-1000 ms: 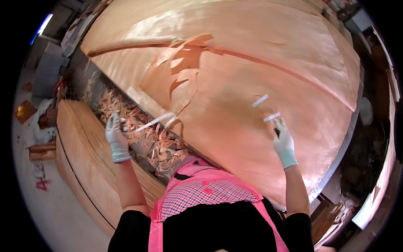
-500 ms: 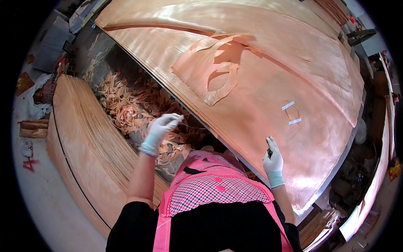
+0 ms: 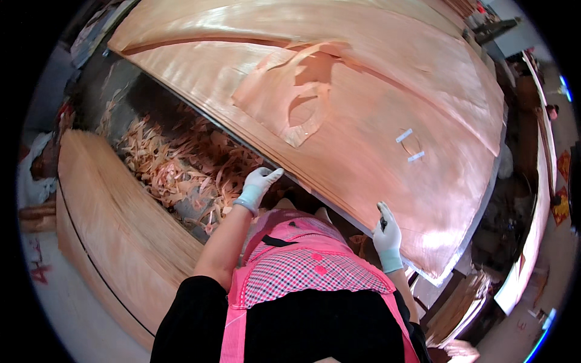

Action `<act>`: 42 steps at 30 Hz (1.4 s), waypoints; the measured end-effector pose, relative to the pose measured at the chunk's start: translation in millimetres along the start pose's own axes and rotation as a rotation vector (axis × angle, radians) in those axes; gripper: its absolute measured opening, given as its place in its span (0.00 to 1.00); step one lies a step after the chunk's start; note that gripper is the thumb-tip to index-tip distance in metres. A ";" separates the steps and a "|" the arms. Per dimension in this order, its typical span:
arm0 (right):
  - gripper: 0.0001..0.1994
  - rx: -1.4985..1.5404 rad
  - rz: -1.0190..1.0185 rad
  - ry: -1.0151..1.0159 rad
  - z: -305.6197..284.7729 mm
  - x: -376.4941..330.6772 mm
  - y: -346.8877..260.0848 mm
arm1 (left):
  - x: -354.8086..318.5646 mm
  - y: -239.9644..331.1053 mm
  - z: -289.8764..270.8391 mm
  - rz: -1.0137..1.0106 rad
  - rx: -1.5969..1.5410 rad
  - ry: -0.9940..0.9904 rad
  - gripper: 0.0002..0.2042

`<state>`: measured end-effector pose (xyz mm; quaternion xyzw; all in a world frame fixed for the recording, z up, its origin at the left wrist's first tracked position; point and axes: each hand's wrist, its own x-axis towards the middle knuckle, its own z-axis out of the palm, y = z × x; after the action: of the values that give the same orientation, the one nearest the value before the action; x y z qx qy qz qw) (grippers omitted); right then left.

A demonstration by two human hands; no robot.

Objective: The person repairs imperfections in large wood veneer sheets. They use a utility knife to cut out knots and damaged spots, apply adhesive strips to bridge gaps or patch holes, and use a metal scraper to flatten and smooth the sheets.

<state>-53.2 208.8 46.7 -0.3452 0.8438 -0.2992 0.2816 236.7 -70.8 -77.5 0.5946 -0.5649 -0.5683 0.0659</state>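
My left hand (image 3: 257, 186), in a white glove with a pale green cuff, is at the near-left edge of the veneer stack (image 3: 339, 196). Its thumb and fingertips come together there, and whatever is between them is too small to make out. Over the right part of the stack's near edge is my right hand (image 3: 387, 236), gloved alike, its fingers curled around a small dark object (image 3: 382, 224) that is mostly hidden. On the top sheet lies a torn, crumpled veneer piece (image 3: 266, 100) with a hole in it. Two short white tape strips (image 3: 416, 156) bridge a small split to the right.
Veneer scraps (image 3: 160, 169) litter the floor left of the stack. A second veneer stack (image 3: 115, 224), bound with a dark strap, stands at the lower left. Loose wood sheets (image 3: 457, 305) are at the lower right, and a long pale panel (image 3: 532, 242) stands at the far right.
My left hand has moved right, from above the scraps to the stack's edge; a thin strip seen at its fingertips earlier no longer shows. My right hand stays close to its place. The view has shifted slightly.
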 end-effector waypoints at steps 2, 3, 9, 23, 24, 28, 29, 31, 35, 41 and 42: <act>0.24 -0.098 -0.032 -0.015 -3.8 -3.6 -2.4 | 2.9 -7.3 9.6 0.166 -0.236 0.057 0.30; 0.24 -0.172 -0.043 -0.018 -4.8 -5.4 3.0 | 0.3 -5.9 9.0 0.116 -0.257 0.020 0.35; 0.32 -0.640 0.113 -0.089 -21.6 -12.4 18.0 | -7.0 -3.4 -15.1 0.272 -0.330 0.506 0.33; 0.23 -0.701 0.018 -0.080 -18.5 -17.0 36.8 | 17.4 90.8 -39.8 0.697 0.060 0.622 0.21; 0.22 -0.683 0.031 -0.052 -17.6 -17.6 35.2 | 21.9 99.6 -45.9 0.738 0.155 0.661 0.21; 0.20 -0.596 0.027 0.104 -13.3 -18.7 38.8 | 58.0 139.5 -64.6 0.652 0.262 0.772 0.34; 0.19 -0.553 0.085 0.102 -13.8 -15.8 31.9 | 74.1 144.8 -76.4 0.545 0.388 0.817 0.44; 0.20 -0.579 0.078 0.080 -15.5 -12.5 26.5 | 104.5 159.5 -96.5 0.404 0.514 0.779 0.49; 0.20 -0.595 0.035 0.155 -28.1 -10.6 10.7 | 126.9 188.8 -110.5 0.350 0.846 0.566 0.43; 0.20 -0.664 -0.029 0.109 -69.5 21.3 -19.0 | 95.6 203.9 -146.2 0.546 -0.094 0.284 0.12; 0.20 -0.665 -0.052 0.113 -82.1 30.7 -22.3 | 73.1 218.5 -144.3 0.640 -0.317 0.383 0.10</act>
<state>-118.5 198.3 108.4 -0.4226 0.9003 -0.0333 0.0987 193.8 -283.8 85.8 0.4663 -0.6045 -0.4780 0.4343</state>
